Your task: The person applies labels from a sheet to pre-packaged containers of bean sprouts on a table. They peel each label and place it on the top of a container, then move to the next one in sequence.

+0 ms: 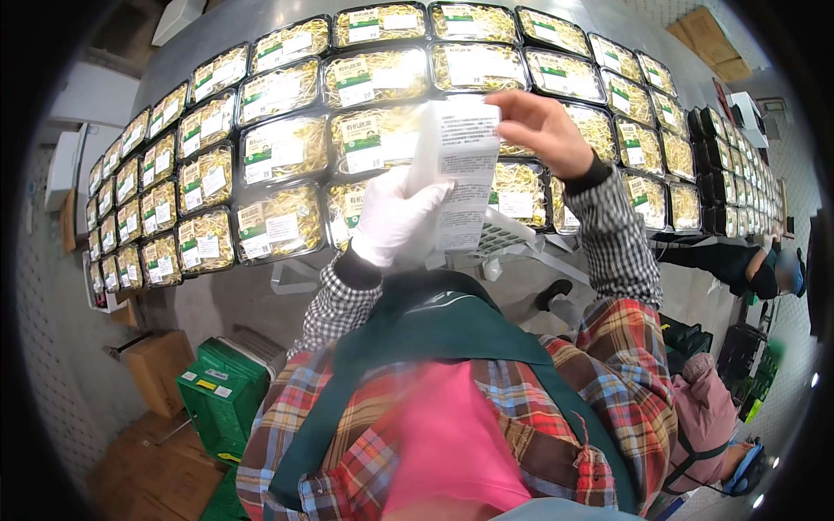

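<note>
My left hand point(401, 218), in a white glove, grips a folded strip of printed white labels point(468, 176) over the front of the table. My bare right hand point(544, 133) is at the strip's upper right corner, thumb and forefinger close to its edge; whether they pinch it is unclear. Rows of black plastic trays of bean sprouts point(283, 218) lie beneath and around both hands, with clear tops and white and green labels. Glare hides part of several trays. A sheet with green labels point(502, 234) hangs below the strip, near the table's front edge.
More packed trays point(736, 176) stand stacked at the right. Green plastic crates point(218, 404) and a cardboard box point(158, 371) are on the floor at lower left. Two other people are at the right, one in dark clothes point(710, 264), one in pink point(700, 423).
</note>
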